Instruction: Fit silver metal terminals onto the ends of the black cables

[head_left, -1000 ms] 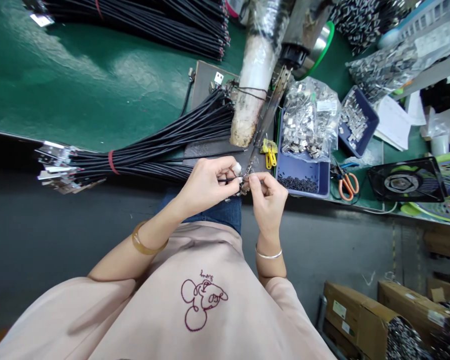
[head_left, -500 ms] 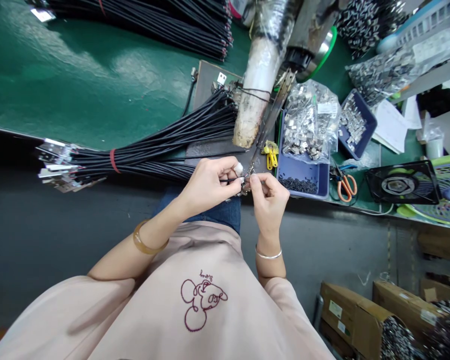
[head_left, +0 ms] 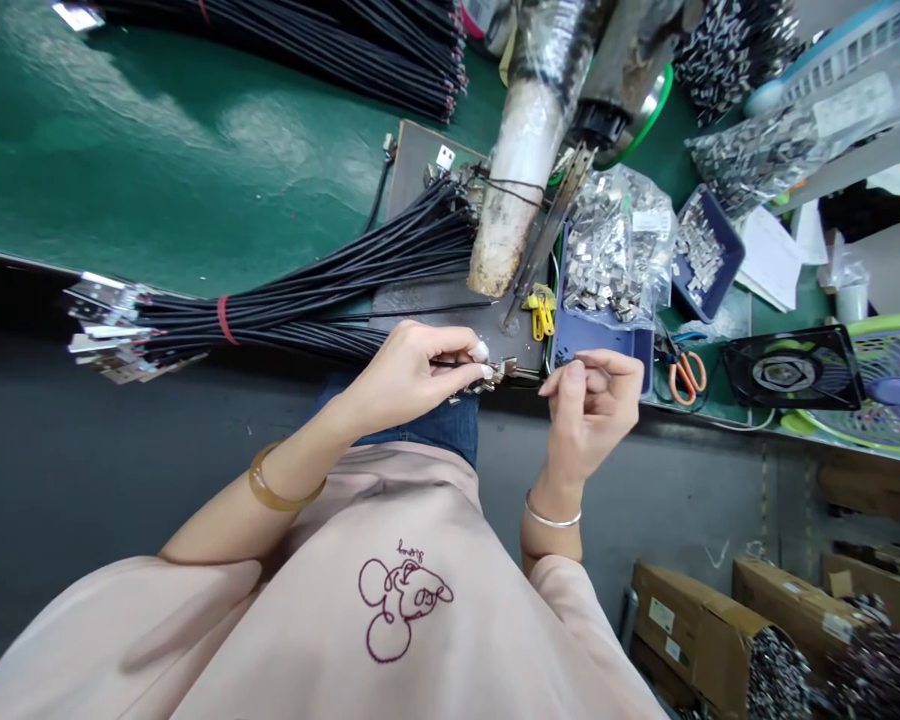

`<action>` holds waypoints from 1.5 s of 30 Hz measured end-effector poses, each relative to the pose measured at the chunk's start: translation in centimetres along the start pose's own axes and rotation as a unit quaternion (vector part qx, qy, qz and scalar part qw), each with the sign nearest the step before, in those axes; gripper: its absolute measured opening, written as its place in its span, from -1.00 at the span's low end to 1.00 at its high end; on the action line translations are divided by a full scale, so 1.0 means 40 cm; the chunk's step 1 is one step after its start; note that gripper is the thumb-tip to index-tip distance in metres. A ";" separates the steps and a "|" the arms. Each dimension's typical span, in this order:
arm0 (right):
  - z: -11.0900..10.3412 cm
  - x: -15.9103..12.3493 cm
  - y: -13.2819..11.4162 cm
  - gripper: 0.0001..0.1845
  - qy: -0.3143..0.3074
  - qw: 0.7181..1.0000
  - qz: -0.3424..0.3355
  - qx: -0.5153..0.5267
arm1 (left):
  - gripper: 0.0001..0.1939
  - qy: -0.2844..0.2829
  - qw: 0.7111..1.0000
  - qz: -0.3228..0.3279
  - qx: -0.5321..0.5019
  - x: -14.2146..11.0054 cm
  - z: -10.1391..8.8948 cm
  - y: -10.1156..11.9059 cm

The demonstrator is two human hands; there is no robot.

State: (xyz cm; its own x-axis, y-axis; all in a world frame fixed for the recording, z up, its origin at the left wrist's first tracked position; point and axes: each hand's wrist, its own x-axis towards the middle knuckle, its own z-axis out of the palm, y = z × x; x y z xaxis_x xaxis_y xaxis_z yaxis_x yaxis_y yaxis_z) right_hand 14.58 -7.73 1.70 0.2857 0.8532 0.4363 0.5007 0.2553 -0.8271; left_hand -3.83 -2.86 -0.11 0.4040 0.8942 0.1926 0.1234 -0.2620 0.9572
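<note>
My left hand [head_left: 412,380] is closed in a pinch, with white coverings on its thumb and index fingertips. Between them is a black cable, mostly hidden by the fingers. Small metal connectors [head_left: 504,372] lie just beyond the fingertips at the bench edge. Over the front of a blue tray [head_left: 645,372] is my right hand [head_left: 592,405], its fingers loosely curled and apart, with nothing visible in them. Left of my hands lies a bundle of black cables [head_left: 307,290] tied with a red band [head_left: 226,320]. Yellow clips [head_left: 541,312] sit between the bundle and the tray.
A white wrapped nozzle [head_left: 506,210] and a metal bar [head_left: 551,235] reach down above the work spot. A bag of metal shells [head_left: 615,255] rests on the tray. Orange-handled scissors [head_left: 688,378], a small fan [head_left: 791,370] and a second blue tray [head_left: 731,260] stand right.
My right hand has left the connectors beside my left hand and moved right to the tray's front, its fingers loosening. My left hand stays nearly in place, still pinching.
</note>
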 end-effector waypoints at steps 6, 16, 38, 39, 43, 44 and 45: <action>0.011 0.001 -0.008 -0.92 -0.121 0.991 0.030 0.038 | -0.88 -0.007 1.000 -0.004 -0.028 -0.001 -0.006 0.014; 0.060 -0.006 0.017 -0.86 -0.052 0.980 -0.161 -0.101 | -0.88 0.175 0.974 0.075 0.121 -0.001 0.061 0.004; 0.050 0.044 0.000 -0.87 -0.100 0.991 -0.078 -0.042 | -0.92 0.207 0.976 -0.009 0.063 0.030 0.071 0.035; 0.048 0.042 -0.001 -0.87 -0.102 0.990 -0.084 -0.049 | -0.93 0.203 0.977 -0.015 0.060 0.030 0.070 0.036; 0.039 0.033 -0.001 -0.85 -0.117 0.984 -0.107 -0.075 | -0.93 0.173 0.983 -0.041 0.055 0.028 0.069 0.038; 0.037 0.032 -0.001 -0.85 -0.120 0.983 -0.110 -0.079 | -0.93 0.168 0.983 -0.045 0.056 0.027 0.069 0.038; 0.036 0.031 -0.001 -0.85 -0.123 0.983 -0.111 -0.082 | -0.93 0.164 0.984 -0.047 0.058 0.027 0.070 0.038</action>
State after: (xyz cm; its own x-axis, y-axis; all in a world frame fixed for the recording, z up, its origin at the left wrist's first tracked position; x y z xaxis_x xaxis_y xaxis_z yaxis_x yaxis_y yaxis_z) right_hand 13.76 -6.04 1.75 -0.0411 0.8745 0.4832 0.6592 0.3871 -0.6446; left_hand -0.69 -3.31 0.94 0.0748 0.9803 0.1828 0.2568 -0.1961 0.9464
